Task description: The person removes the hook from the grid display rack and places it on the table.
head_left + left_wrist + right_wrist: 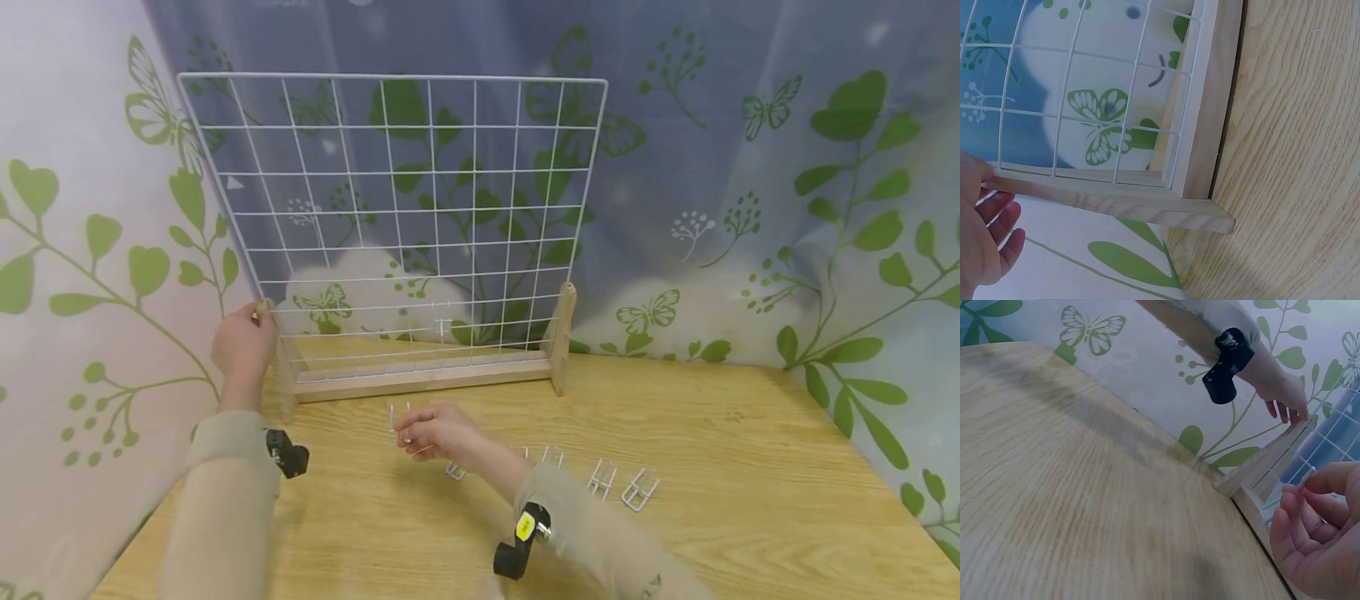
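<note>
A white wire grid panel (405, 208) stands upright in a wooden base (420, 382) on the table. My left hand (246, 340) grips the top of the base's left wooden upright (1116, 199); in the left wrist view the hand's (985, 225) other fingers curl loosely below it. In front of the base, my right hand (438, 433) pinches a white wire hook (392, 421) whose prongs point up past the fingertips. Only a small white end of the hook (1307, 477) shows between thumb and finger in the right wrist view.
Several more white wire hooks (602, 479) lie in a row on the wooden table (750, 450), some partly behind my right forearm. A small white wire piece (441, 325) shows low on the grid. A leaf-patterned curtain (720, 208) hangs close behind.
</note>
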Action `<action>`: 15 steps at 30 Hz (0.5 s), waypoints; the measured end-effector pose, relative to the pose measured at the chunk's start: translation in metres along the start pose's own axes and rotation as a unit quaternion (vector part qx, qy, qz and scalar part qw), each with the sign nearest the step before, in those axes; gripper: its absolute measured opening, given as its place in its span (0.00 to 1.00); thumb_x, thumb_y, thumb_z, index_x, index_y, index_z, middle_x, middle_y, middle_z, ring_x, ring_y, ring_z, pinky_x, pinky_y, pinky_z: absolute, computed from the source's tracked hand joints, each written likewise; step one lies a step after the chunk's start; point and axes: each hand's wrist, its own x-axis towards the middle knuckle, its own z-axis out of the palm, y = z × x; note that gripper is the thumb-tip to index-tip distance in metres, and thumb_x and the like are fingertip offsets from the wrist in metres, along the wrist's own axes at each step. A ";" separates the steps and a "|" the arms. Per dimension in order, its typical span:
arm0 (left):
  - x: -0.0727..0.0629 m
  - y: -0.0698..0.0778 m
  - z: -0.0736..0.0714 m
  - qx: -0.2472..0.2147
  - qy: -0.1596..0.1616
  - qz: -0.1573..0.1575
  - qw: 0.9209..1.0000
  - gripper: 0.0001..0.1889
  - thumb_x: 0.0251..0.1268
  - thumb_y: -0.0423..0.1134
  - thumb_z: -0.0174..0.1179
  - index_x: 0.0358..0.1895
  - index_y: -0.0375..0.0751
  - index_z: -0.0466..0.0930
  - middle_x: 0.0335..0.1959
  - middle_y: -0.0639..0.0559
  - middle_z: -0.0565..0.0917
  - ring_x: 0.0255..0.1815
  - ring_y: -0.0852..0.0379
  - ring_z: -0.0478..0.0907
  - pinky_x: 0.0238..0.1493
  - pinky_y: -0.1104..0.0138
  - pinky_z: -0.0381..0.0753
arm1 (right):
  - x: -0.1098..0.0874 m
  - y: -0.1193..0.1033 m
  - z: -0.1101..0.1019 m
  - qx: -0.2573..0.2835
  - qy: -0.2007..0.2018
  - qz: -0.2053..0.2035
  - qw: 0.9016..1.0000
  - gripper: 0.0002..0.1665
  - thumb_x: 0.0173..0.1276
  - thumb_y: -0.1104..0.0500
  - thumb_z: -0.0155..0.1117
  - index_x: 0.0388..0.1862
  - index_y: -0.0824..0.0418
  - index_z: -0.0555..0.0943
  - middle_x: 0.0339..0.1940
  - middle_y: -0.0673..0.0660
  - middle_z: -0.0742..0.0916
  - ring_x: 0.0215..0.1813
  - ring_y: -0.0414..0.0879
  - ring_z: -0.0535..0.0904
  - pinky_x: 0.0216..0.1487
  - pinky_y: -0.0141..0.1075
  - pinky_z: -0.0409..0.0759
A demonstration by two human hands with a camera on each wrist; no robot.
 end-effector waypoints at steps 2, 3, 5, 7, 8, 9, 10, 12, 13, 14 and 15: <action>0.000 -0.001 0.001 0.000 0.001 -0.001 1.000 0.25 0.72 0.48 0.34 0.61 0.37 0.70 0.48 0.35 0.79 0.49 0.35 0.74 0.46 0.47 0.71 | 0.000 0.006 0.002 -0.001 -0.001 0.004 1.000 0.13 0.61 0.70 0.56 0.45 0.74 0.78 0.26 0.53 0.84 0.25 0.39 0.78 0.30 0.30 0.78; 0.000 -0.001 0.001 0.000 0.002 -0.001 1.000 0.25 0.72 0.48 0.34 0.61 0.37 0.70 0.48 0.35 0.79 0.49 0.35 0.74 0.46 0.47 0.71 | 0.000 0.008 0.002 -0.001 -0.001 0.006 1.000 0.13 0.61 0.70 0.56 0.45 0.74 0.78 0.26 0.53 0.84 0.25 0.40 0.78 0.31 0.31 0.78; 0.001 -0.001 0.002 0.000 0.005 0.001 1.000 0.25 0.72 0.48 0.34 0.60 0.37 0.71 0.47 0.35 0.79 0.49 0.35 0.74 0.45 0.47 0.72 | -0.001 0.013 0.004 -0.001 0.002 0.012 1.000 0.13 0.61 0.71 0.57 0.44 0.74 0.79 0.25 0.53 0.84 0.25 0.40 0.78 0.30 0.31 0.78; 0.001 -0.001 0.002 0.002 0.007 0.004 1.000 0.25 0.72 0.48 0.34 0.60 0.37 0.71 0.47 0.35 0.79 0.48 0.35 0.74 0.45 0.47 0.72 | -0.002 0.016 0.006 -0.008 0.007 0.016 1.000 0.12 0.61 0.70 0.57 0.43 0.74 0.79 0.25 0.54 0.84 0.25 0.41 0.78 0.29 0.31 0.77; 0.001 -0.001 0.002 0.003 0.008 0.004 1.000 0.25 0.72 0.48 0.34 0.60 0.37 0.71 0.47 0.35 0.79 0.48 0.35 0.74 0.45 0.47 0.72 | -0.002 0.018 0.006 -0.010 0.009 0.021 1.000 0.12 0.61 0.70 0.57 0.43 0.73 0.79 0.25 0.54 0.84 0.25 0.41 0.77 0.29 0.31 0.77; 0.001 -0.001 0.002 0.003 0.008 0.004 1.000 0.25 0.72 0.48 0.34 0.60 0.37 0.71 0.47 0.35 0.79 0.48 0.35 0.74 0.45 0.47 0.72 | -0.003 0.019 0.007 -0.014 0.010 0.024 1.000 0.11 0.61 0.70 0.57 0.42 0.73 0.80 0.26 0.54 0.84 0.25 0.41 0.78 0.28 0.30 0.76; 0.001 -0.001 0.002 0.003 0.008 0.003 1.000 0.25 0.72 0.48 0.34 0.60 0.37 0.71 0.47 0.35 0.79 0.48 0.35 0.74 0.45 0.47 0.72 | -0.003 0.020 0.007 -0.014 0.011 0.028 0.999 0.11 0.60 0.70 0.57 0.42 0.73 0.80 0.26 0.54 0.84 0.25 0.41 0.78 0.28 0.30 0.76; 0.001 0.000 0.002 0.001 0.007 0.000 1.000 0.25 0.72 0.48 0.34 0.61 0.37 0.70 0.47 0.35 0.79 0.48 0.35 0.74 0.45 0.47 0.72 | -0.004 0.022 0.008 -0.014 0.015 0.034 0.999 0.11 0.61 0.70 0.57 0.42 0.72 0.80 0.27 0.56 0.84 0.25 0.41 0.78 0.27 0.29 0.76; 0.001 0.000 0.002 0.000 0.006 -0.002 1.000 0.25 0.72 0.48 0.34 0.61 0.37 0.70 0.47 0.35 0.79 0.48 0.35 0.74 0.45 0.47 0.72 | -0.004 0.023 0.008 -0.010 0.015 0.038 0.999 0.11 0.61 0.70 0.57 0.42 0.72 0.80 0.27 0.56 0.84 0.25 0.41 0.78 0.27 0.29 0.76; 0.001 0.000 0.001 0.000 0.005 -0.005 1.000 0.25 0.72 0.48 0.34 0.61 0.37 0.70 0.47 0.35 0.79 0.48 0.36 0.74 0.45 0.48 0.71 | -0.004 0.024 0.008 -0.007 0.015 0.042 0.999 0.11 0.61 0.70 0.57 0.42 0.72 0.79 0.27 0.57 0.84 0.25 0.41 0.78 0.27 0.28 0.76; 0.001 0.000 0.001 -0.001 0.005 -0.007 1.000 0.25 0.71 0.48 0.35 0.61 0.37 0.70 0.47 0.35 0.79 0.48 0.36 0.74 0.45 0.48 0.71 | -0.004 0.025 0.008 -0.002 0.016 0.043 0.999 0.11 0.61 0.70 0.57 0.42 0.73 0.79 0.28 0.57 0.84 0.24 0.41 0.78 0.26 0.28 0.77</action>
